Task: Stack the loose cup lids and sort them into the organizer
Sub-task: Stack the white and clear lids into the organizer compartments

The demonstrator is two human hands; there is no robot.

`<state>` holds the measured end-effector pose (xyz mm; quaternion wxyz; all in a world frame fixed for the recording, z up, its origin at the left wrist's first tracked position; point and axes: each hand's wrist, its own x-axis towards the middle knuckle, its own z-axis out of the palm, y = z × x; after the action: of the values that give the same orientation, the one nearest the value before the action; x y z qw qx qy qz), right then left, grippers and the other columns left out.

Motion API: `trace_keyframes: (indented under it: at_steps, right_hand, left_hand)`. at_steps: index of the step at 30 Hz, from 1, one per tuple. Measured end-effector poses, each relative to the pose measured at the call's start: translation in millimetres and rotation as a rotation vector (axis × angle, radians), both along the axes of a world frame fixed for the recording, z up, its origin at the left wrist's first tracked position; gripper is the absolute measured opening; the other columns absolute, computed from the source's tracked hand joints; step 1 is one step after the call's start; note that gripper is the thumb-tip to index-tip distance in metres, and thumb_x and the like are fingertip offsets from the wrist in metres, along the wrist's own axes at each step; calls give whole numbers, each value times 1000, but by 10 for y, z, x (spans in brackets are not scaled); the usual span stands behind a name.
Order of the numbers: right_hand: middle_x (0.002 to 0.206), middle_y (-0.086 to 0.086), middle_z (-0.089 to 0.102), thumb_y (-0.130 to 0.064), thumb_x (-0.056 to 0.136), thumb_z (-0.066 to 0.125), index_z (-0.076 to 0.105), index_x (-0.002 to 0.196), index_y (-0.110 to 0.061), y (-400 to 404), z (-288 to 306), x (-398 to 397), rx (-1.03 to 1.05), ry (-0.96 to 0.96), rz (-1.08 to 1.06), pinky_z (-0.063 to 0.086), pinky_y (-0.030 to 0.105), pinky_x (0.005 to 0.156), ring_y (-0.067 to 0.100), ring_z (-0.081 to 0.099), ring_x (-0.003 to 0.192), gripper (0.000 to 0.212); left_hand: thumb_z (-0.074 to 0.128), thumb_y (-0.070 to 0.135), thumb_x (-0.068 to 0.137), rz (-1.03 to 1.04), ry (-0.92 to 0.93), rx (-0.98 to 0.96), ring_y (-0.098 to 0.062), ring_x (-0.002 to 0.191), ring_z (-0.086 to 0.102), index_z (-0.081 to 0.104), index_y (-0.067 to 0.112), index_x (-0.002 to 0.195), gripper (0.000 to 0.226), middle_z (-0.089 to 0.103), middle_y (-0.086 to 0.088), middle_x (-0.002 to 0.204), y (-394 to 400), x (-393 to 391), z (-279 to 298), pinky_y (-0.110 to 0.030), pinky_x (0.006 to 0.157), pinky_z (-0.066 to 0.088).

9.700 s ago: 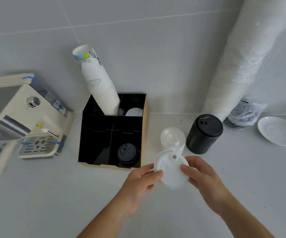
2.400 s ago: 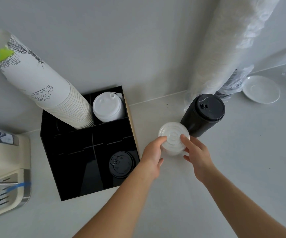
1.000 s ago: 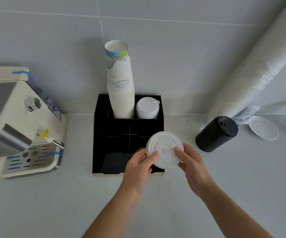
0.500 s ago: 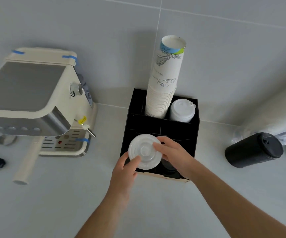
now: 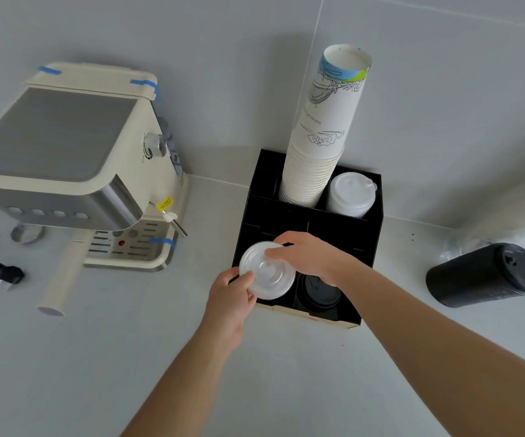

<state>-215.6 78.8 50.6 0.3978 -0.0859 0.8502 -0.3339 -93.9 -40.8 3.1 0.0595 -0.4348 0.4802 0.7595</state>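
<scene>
Head view: stack of clear round plastic lids point(image 5: 266, 271) held over near-left compartment of black square divided organizer point(image 5: 370, 244). Left hand point(image 5: 228, 299) pinching near-left edge, right hand point(image 5: 313, 256) gripping far-right edge. Black lids point(image 5: 319, 291) in near-right compartment, white lids point(image 5: 351, 194) far right, tall white paper cup stack point(image 5: 321, 143) far left. Cream espresso machine point(image 5: 75, 159) at left; black lidded stack point(image 5: 483, 274) lying at right.

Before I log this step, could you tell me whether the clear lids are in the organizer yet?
Not yet. Both hands, left and right, hold the clear lids above the organizer's front-left compartment.
</scene>
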Motion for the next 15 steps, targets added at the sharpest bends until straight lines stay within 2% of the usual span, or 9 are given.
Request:
trace_keyframes:
  at_steps: [4,7,9,10,11,13,15]
  right_hand:
    - [125,-3,64,-40,84,65,60,133,-25,-53,-76,0,49,46,44,49,31,92,18,61,111,51]
    - [119,-1,64,-32,85,63,59,131,-28,-62,-76,-34,116,111,84,45,26,77,18,60,101,46]
    - [106,-2,60,-29,83,61,59,113,-30,-54,-73,-59,147,137,111,42,24,68,18,58,89,29]
    - [104,-2,58,-29,84,60,59,111,-28,-55,-77,-69,158,153,124,41,23,65,16,57,83,28]
    - [105,-3,58,-28,85,60,61,121,-24,-54,-64,-69,158,168,133,43,23,65,14,57,80,36]
    - [114,-3,63,-27,89,59,54,139,-22,-47,-17,-74,166,192,158,51,25,73,13,64,85,51]
    - [121,1,70,-26,91,56,52,141,-22,-28,31,-67,181,219,191,56,35,88,22,69,100,50]
  left_hand:
    - [57,15,92,7,-28,9,-16,107,62,58,11,126,34,65,-10,117,-1,-40,-5,-29,90,50]
    - [56,14,92,-14,-44,9,-16,101,63,56,9,130,39,64,-13,117,4,-78,-51,-27,90,51]
    - [55,14,91,-48,-49,1,-16,94,61,57,7,128,38,63,-13,110,10,-88,-77,-25,88,51]
    - [54,14,92,-63,-52,-8,-16,91,58,60,8,124,34,61,-12,103,8,-91,-94,-24,88,52]
    - [54,15,92,-77,-55,-22,-15,89,57,62,10,121,31,59,-8,101,9,-92,-107,-24,90,51]
    - [57,20,91,-104,-71,-61,-14,92,60,61,16,125,35,64,-1,104,6,-108,-138,-31,100,48]
    - [58,24,89,-145,-82,-95,-16,95,58,64,21,119,30,64,2,103,9,-138,-161,-38,106,44]
